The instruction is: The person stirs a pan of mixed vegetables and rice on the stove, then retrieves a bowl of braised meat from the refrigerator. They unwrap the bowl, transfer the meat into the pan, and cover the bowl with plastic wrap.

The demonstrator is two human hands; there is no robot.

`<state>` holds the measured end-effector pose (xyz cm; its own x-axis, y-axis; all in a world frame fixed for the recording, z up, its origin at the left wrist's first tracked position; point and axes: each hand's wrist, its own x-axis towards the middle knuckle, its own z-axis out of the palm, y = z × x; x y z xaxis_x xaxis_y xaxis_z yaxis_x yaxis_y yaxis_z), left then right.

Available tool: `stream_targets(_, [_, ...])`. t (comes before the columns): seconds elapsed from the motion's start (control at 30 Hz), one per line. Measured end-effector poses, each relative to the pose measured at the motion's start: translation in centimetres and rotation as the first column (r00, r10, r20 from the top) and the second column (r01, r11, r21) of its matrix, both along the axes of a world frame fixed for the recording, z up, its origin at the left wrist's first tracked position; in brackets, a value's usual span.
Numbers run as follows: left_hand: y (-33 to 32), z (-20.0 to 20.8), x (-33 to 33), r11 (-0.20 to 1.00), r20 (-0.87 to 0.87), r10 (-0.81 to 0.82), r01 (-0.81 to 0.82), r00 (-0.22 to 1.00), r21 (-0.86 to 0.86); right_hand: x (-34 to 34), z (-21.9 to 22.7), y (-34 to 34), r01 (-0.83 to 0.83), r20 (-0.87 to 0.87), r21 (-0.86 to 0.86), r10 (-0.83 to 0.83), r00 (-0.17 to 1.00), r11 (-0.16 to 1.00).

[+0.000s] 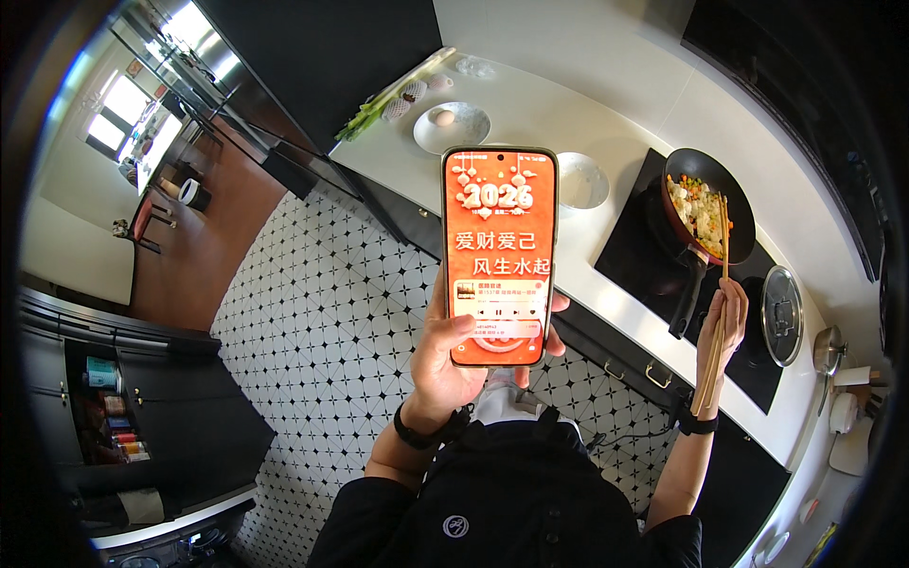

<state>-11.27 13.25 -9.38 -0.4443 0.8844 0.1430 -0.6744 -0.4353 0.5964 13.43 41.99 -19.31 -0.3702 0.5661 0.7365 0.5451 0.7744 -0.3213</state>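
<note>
My left hand (453,355) is closed round a smartphone (500,256), held upright before me with its red-orange screen lit. Wooden chopsticks (724,246) are gripped in my right hand (723,327), over the stove at the right. Their far tips reach into the food (698,210), a mix of white pieces with bits of green, orange and yellow. That food lies in a dark frying pan (737,194) with a black handle (689,295). My right hand is beside the handle; whether it touches it I cannot tell.
The pan stands on a black cooktop (620,227) beside a glass lid (782,315). On the white counter (530,118) are a bowl (581,182), a plate (471,123) with an egg (443,117), and green onions (379,106). Dark cabinets (189,402) line the left; a ladle (828,355) hangs at right.
</note>
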Motion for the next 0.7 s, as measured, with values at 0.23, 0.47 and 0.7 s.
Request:
stream_targets(0.23, [-0.1,0.3,0.6,0.998,-0.132,0.059,-0.061,0.990,-0.015,0.2,-0.1,0.3,-0.006,-0.011,0.006,0.006,1.000,1.000])
stream_targets(0.47, [-0.1,1.0,0.6,0.991,-0.179,0.078,-0.096,0.981,-0.095,-0.4,0.4,0.5,-0.032,-0.023,0.006,0.032,0.999,0.999])
stream_targets(0.7, [-0.7,1.4,2.9,0.997,-0.113,0.081,-0.083,0.990,-0.012,1.4,0.6,0.3,-0.048,-0.039,-0.004,0.048,0.998,0.999])
